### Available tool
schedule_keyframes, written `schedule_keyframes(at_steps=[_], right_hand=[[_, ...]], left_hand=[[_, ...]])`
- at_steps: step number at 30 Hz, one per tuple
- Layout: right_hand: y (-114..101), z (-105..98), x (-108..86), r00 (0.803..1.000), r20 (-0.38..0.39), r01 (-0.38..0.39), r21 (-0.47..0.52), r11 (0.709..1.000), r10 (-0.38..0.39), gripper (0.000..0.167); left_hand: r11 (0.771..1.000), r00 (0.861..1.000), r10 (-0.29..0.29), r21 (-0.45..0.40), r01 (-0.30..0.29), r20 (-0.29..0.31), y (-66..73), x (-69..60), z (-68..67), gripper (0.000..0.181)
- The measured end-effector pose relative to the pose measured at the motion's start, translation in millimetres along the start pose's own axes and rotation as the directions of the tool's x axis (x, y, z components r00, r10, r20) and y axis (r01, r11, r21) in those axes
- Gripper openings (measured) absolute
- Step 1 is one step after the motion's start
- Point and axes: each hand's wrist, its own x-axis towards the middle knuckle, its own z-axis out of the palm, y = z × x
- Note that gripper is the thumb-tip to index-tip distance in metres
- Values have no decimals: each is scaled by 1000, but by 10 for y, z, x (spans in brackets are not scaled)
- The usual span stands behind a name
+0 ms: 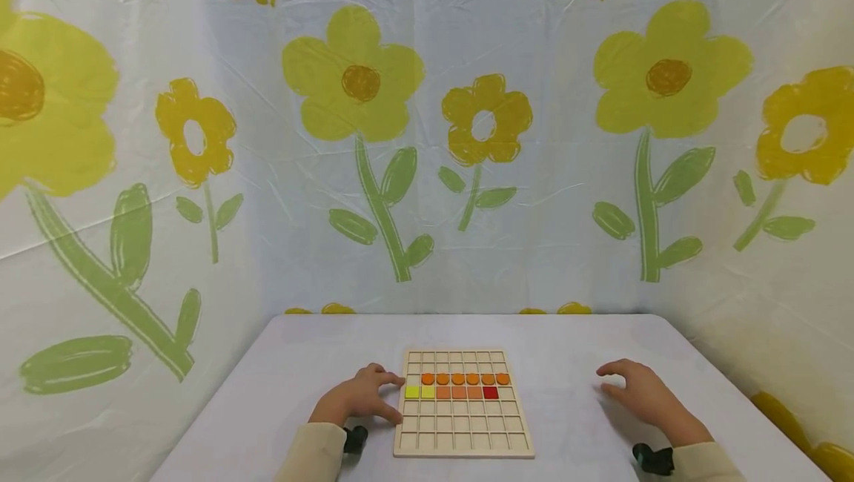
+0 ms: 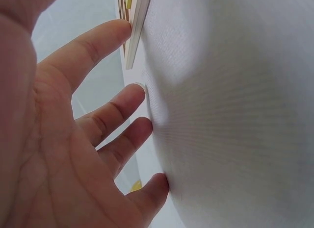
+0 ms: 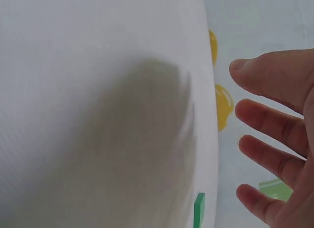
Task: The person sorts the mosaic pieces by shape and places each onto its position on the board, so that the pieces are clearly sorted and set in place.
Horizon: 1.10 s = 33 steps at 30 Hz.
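Note:
A light wooden grid board lies on the table. One of its rows holds several round orange discs. The row just nearer has two yellow square tiles, three orange square tiles and one red square tile. Along the board's left edge, my left hand touches it with index finger and thumb, the other fingertips resting on the tabletop in the left wrist view. My right hand hovers over the table right of the board, fingers apart and holding nothing.
A green piece stands on the table at the bottom of the right wrist view; I cannot make it out in the head view. The white table meets a flower-printed curtain at the back and sides.

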Motion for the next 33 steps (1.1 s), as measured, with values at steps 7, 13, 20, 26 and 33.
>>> schedule_keyframes(at_steps=[7, 13, 20, 26, 33], right_hand=[[113, -106, 6, 1000, 8, -15, -21, 1000, 15, 29], [239, -134, -10, 1000, -11, -17, -36, 999, 16, 28], [357, -122, -56, 996, 13, -83, -36, 996, 84, 30], [436, -167, -47, 986, 53, -156, -73, 985, 160, 34], [515, -216, -69, 972, 120, -193, -80, 978, 202, 36]], left_hand=[[1000, 1000, -13, 1, 13, -6, 20, -10, -13, 67], [1000, 1000, -12, -4, 12, 2, 27, -14, -16, 67], [1000, 1000, -19, -1, 19, 8, 21, -10, 3, 66], [1000, 1000, -25, -12, 25, 1, 23, -3, 6, 66], [1000, 1000, 3, 10, -3, 0, 40, -17, -21, 66]])
